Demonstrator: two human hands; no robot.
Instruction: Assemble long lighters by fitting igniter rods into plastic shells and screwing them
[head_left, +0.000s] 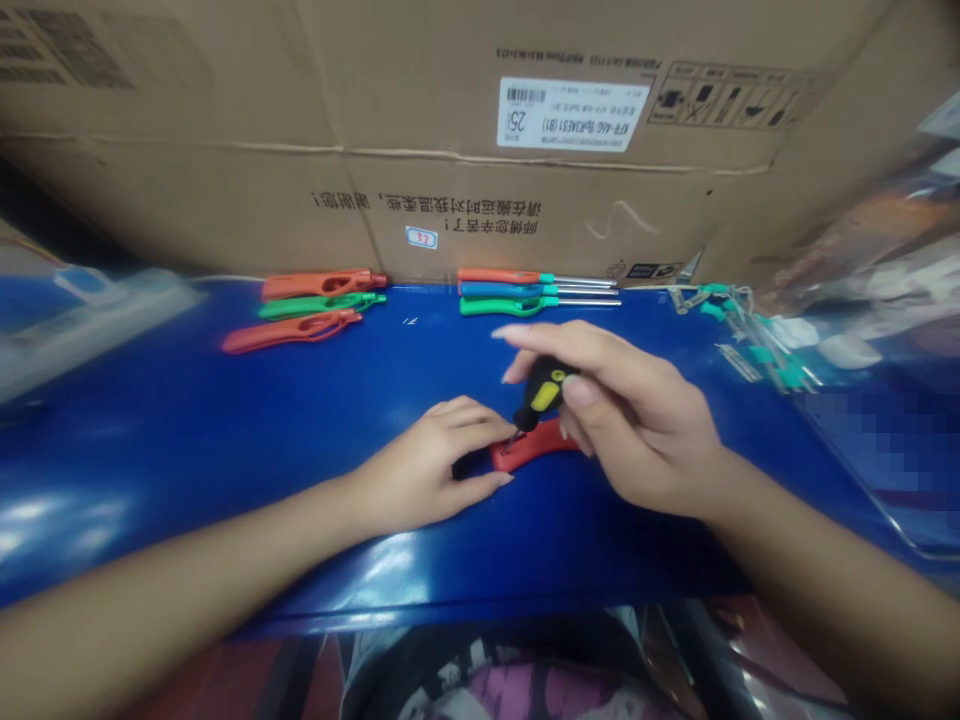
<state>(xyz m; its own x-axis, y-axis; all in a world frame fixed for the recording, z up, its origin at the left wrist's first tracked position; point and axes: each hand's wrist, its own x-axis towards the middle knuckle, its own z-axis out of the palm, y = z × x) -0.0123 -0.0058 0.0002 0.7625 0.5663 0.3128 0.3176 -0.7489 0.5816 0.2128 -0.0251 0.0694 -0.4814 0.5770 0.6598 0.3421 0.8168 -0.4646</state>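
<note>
My right hand (637, 420) is closed on a short screwdriver (546, 392) with a black and yellow handle. The screwdriver's tip meets the near-left end of a red lighter handle (529, 445), which lies on the blue table. That same end is steadied between the thumb and fingers of my left hand (442, 455). The right part of the handle is hidden behind my right hand. Further back lie two orange-red lighter bodies with a green lighter body (322, 306) between them. To their right are three assembled long lighters (540, 290) with metal tubes.
A large cardboard box (420, 110) stands as a wall along the back of the blue table (247, 430). Loose metal tubes with teal parts (772, 345) lie at the back right, beside plastic bags (892, 270). A pale, translucent tray (90, 320) is at the left.
</note>
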